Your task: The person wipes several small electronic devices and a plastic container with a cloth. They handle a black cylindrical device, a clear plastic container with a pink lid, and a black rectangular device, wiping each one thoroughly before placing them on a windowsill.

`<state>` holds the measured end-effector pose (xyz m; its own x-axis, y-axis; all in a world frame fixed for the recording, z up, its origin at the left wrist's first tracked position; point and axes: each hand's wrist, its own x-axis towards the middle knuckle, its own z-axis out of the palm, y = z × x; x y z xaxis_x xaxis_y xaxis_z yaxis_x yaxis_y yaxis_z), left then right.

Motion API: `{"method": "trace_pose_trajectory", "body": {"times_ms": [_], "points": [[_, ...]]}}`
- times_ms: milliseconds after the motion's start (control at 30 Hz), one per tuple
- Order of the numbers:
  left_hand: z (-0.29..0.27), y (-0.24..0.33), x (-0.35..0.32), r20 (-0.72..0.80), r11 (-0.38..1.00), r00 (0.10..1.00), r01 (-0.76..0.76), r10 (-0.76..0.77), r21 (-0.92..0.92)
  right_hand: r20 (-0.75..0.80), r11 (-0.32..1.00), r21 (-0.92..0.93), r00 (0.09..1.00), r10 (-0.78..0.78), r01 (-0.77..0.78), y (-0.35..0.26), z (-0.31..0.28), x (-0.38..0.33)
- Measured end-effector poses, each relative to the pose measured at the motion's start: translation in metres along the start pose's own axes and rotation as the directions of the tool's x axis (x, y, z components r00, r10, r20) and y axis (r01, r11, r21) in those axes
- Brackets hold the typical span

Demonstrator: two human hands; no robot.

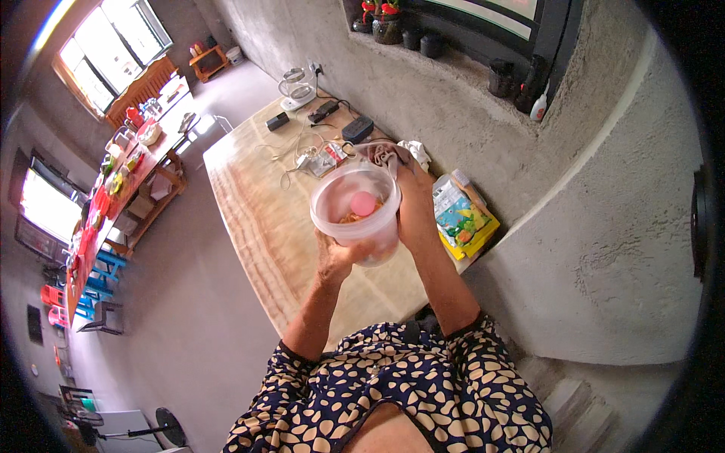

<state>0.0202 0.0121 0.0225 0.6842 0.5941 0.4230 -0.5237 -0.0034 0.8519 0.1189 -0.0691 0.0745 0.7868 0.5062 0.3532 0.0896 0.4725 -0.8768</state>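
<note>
Gripping a translucent plastic tub (338, 192) above the bench (253, 226), the left hand (341, 255) curls under its near side while the right hand (414, 198) wraps its right wall, some fingers hidden. Within its mouth shows a pink round piece (363, 204) over brownish contents. A colourful printed pack (458, 219), yellow along its lower edge, lies right of the arms; a grey-brown cloth (384, 157) is just beside the right hand. Beyond the tub lie a red-and-white packet (333, 153) and black box (357, 129).
</note>
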Motion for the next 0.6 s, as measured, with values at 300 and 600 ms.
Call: {"method": "trace_pose_trajectory", "body": {"times_ms": [300,600], "points": [[-0.011,-0.010,0.010,-0.081,0.903,0.972,0.170,-0.218,-0.396,0.203,0.513,-0.678,0.806,-0.556,0.526,0.042,0.003,-0.091],[0.005,0.001,0.013,-0.083,0.928,0.992,0.059,-0.096,-0.367,-0.087,0.890,0.446,0.984,0.153,-0.099,0.042,-0.006,-0.051]]}}
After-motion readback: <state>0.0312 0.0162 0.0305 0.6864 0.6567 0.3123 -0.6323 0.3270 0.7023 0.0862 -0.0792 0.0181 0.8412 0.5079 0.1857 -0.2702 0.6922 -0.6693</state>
